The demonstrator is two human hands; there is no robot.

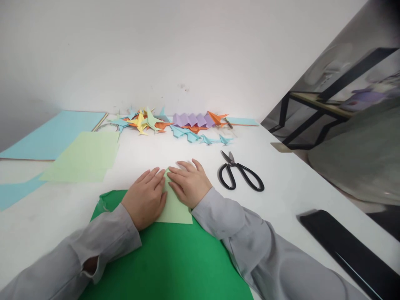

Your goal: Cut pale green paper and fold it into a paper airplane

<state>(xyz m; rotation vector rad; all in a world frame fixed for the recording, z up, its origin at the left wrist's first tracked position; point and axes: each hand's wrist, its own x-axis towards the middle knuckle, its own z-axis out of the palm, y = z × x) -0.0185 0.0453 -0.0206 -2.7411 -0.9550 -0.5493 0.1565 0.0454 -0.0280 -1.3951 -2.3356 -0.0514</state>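
A light green sheet of paper [175,210] lies on a green mat or cloth [168,262], its top narrowing to a folded point between my hands. My left hand [146,198] lies flat over the left side of the paper, fingers stretched out. From the other side my right hand [189,183] presses on the paper's right edge near the point, its fingers spread. Both palms hide much of the paper's upper edges, so the fold itself shows only in part.
Black-handled scissors [239,171] lie right of my hands. Folded paper pieces [150,121] and a pleated purple paper [192,120] line the wall. Blue sheets [56,133] and light green sheets [81,156] are at left. A long black object [346,250] rests near the table's right edge.
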